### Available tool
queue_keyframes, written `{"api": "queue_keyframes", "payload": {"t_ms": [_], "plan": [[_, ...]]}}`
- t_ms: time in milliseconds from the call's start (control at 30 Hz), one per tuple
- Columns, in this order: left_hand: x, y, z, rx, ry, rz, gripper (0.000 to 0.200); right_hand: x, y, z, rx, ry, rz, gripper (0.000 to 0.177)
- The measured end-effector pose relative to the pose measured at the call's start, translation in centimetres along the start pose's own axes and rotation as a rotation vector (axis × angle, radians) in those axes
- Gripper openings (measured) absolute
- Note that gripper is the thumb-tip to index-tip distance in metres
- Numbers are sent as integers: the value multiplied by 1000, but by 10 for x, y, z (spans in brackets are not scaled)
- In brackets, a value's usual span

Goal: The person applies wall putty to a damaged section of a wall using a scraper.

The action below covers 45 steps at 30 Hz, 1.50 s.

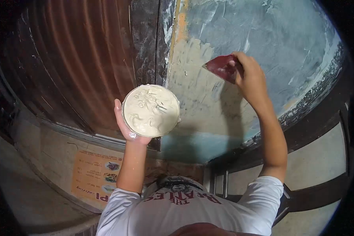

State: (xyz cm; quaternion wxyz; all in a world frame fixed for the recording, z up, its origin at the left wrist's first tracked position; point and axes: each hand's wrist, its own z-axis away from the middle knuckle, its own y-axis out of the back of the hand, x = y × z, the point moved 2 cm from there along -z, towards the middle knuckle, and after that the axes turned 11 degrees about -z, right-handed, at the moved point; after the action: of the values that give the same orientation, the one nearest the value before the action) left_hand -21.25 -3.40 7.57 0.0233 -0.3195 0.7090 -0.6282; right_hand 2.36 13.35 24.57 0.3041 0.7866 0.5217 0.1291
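Note:
My left hand (130,130) supports a round tub (179,111) from below and from its left side, thumb up along the rim. Thick cream-coloured putty (149,112) fills the tub to the top, its surface swirled and ridged. Wet smears cover the base of that hand. In my right hand (248,78) a dark red, flat putty scraper (222,68) is gripped between thumb and fingers. Its pointed corner faces left, close over the wall panel. Below that corner is a cream, streaky coat (196,92) on the wall, with grey showing through in places.
Blue-grey wall (259,29) with white streaks spreads above and right. A dark wooden frame (145,43) and ribbed brown panel (82,51) stand left. An orange printed sheet (88,173) is at lower left. Dark curved framing (314,173) lies at right.

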Motion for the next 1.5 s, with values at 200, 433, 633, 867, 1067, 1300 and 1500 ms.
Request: {"api": "queue_keyframes", "payload": {"t_ms": [200,433,633,867,1067,1300,1500], "plan": [[-6,-2,0,-36,8,21,87,13,25,-18,176,-126,-324,20],[-11,-8,-1,-34,20,-14,86,6,9,-3,15,-30,-66,18],[-24,-18,1,-39,67,3,88,6,41,-10,173,55,-300,23],[-33,-32,0,-125,93,-13,86,-36,43,49,-322,417,-365,43],[-48,-37,4,-246,136,96,87,-40,53,67,-501,375,-464,51],[-73,-43,17,-83,141,-38,84,-35,57,79,-433,479,-553,40],[-102,-46,35,-66,95,6,84,-15,60,109,-351,491,-576,32]]}}
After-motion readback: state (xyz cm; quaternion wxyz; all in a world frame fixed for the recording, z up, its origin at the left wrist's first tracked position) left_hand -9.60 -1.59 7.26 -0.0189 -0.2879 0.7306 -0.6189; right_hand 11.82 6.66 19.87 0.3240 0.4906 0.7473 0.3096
